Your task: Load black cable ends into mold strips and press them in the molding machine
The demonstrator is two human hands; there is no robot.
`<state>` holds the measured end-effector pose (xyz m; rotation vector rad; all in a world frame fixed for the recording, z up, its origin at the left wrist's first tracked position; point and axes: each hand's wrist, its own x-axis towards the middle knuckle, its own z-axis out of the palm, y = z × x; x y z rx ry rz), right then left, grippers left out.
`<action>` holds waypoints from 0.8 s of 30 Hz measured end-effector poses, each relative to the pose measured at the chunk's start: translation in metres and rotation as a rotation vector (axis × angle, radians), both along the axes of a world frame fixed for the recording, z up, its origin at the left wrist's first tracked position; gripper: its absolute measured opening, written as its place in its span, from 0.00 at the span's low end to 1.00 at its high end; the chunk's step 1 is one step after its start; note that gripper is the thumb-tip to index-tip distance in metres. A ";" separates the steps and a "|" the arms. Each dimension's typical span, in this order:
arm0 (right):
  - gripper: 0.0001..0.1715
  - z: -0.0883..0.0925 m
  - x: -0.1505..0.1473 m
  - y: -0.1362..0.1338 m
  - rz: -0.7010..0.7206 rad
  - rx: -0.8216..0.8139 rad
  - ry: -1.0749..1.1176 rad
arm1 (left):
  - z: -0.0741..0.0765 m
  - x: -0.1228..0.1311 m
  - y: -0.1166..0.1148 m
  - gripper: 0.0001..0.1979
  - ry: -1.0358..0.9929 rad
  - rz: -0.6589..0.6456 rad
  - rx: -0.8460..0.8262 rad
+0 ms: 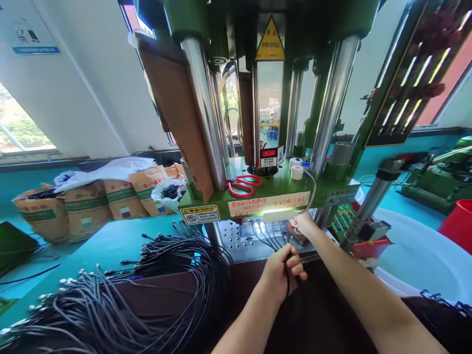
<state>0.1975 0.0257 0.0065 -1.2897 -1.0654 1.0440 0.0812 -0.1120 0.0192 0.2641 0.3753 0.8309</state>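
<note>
My left hand point(282, 272) is closed round a few thin black cables point(273, 242) in front of a green vertical press point(269, 196). The cables run forward onto the perforated metal mould plate point(236, 238) under the press's lit platen. My right hand point(303, 223) reaches further in, to the right side of that plate, its fingers curled against a small red part point(297, 237); what they grip is hidden. A big heap of black cables with plug ends point(121, 295) lies to my left on the bench.
Red-handled scissors point(244, 185) and two tape rolls point(296, 167) sit on the press's green ledge. Brown paper sacks point(88, 206) line the back left. A white tub point(424, 255) and a red bucket point(459, 223) stand to the right, beside another green machine point(438, 177).
</note>
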 end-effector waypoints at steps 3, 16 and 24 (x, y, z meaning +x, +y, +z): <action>0.13 -0.008 -0.001 -0.012 -0.068 -0.062 0.016 | 0.001 -0.007 -0.020 0.13 -0.051 0.046 -0.095; 0.10 0.003 0.044 -0.075 -0.205 -0.016 0.034 | 0.041 -0.139 -0.121 0.16 0.055 0.280 0.389; 0.08 -0.005 0.059 -0.085 0.008 -0.146 -0.033 | 0.047 -0.282 0.003 0.20 1.419 1.184 0.103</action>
